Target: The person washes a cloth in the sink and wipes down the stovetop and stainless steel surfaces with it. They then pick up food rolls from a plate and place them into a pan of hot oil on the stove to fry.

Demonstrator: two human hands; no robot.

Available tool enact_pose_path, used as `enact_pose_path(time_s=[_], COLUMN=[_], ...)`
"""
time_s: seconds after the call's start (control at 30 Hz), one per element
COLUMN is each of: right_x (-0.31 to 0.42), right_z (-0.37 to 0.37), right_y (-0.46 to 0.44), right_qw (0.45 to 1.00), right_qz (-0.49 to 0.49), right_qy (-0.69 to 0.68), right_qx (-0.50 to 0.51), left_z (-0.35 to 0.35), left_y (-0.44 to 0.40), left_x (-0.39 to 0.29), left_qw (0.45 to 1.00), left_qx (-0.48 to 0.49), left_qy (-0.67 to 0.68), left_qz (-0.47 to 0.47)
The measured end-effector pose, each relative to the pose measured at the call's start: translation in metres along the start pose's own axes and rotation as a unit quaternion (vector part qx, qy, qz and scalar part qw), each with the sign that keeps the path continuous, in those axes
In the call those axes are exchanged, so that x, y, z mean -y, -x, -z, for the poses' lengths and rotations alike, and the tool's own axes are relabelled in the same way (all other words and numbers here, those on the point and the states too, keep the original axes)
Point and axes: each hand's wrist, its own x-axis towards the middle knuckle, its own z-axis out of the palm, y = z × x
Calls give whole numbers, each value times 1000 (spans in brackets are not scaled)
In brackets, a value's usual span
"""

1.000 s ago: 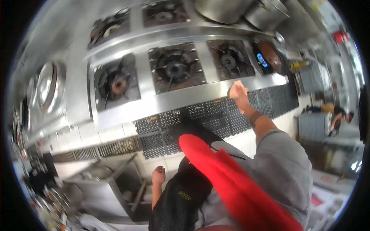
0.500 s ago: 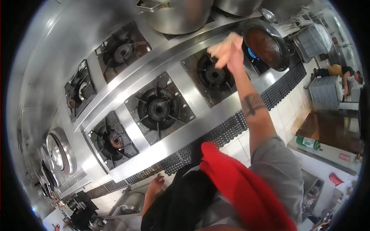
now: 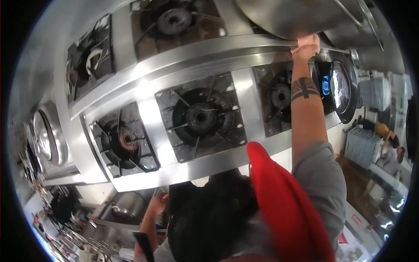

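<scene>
My right hand point(image 3: 307, 47) is closed at the back ledge of the stove, below a large metal pot point(image 3: 288, 19). What it grips is hidden by the fingers. A ladle point(image 3: 355, 59) has its handle running toward this hand. Just to the right of my forearm, a black pan point(image 3: 342, 91) sits beside a lit blue flame point(image 3: 325, 85). Low on the left, my left hand point(image 3: 160, 203) hangs with curled fingers, near the front edge of the stove; its palm is hidden. A red cloth point(image 3: 286, 196) lies over my shoulder.
Several unlit burners point(image 3: 200, 117) fill the steel stove point(image 3: 163, 131). Round metal lids point(image 3: 43, 135) stand at the far left. Below left is a steel sink or container point(image 3: 128, 205). Another person point(image 3: 388, 148) is at the far right, by a grey crate point(image 3: 362, 146).
My right hand has moved from over the front burner to the back ledge and closed. My left hand stays low. The view has turned and the pan now appears farther right.
</scene>
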Motion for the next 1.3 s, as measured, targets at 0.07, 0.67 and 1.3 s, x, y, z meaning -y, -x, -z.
enact_pose_path(time_s=[0.07,0.67,1.3], right_x=[-20,-63,26], right_z=[-13,-493,-225], right_y=[39,869,498], right_qw=[999,881,686], right_qz=[30,-346,419], right_qy=[-5,322,529], right_qx=[-15,-16,272], left_z=[-2,110,59], left_y=[-15,95,26], left_x=[33,273,301], left_qw=[997,970,968], left_qx=[-12,-158,-190], left_qy=[71,183,137], left_qz=[-39,-2,-91])
